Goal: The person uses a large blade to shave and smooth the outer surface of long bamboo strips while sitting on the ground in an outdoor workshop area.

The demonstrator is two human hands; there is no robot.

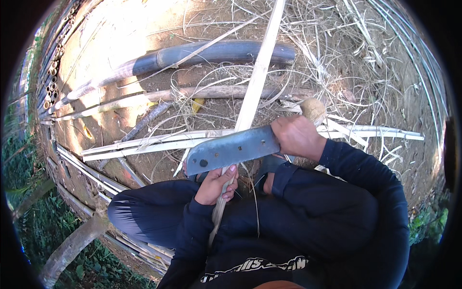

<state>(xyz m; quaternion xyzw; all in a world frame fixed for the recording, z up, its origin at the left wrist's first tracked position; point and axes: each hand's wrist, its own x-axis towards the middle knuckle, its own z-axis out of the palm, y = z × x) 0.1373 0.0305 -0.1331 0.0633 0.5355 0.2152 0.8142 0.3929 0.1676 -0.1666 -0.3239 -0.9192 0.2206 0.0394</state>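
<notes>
My right hand [296,137] is closed round the handle of a broad cleaver-like knife [236,148]. Its dark grey blade, pierced by several small holes, stretches leftward across a long pale bamboo strip [258,82]. Part of the strip is hidden under the blade. Below it, my left hand [219,185] grips the strip's near end, thumb and fingers wrapped round it, close to the blade's lower edge. From there the strip runs back over my lap, while its far end reaches up past the top of the view.
Split bamboo strips [159,144] lie crosswise before my feet. Beyond them rest a thick dark bamboo pole [207,53] and a thinner pole [211,92]. Curly shavings [327,48] litter the ground. Stacked bamboo poles [53,89] line the left edge; a branch [72,250] stands lower left.
</notes>
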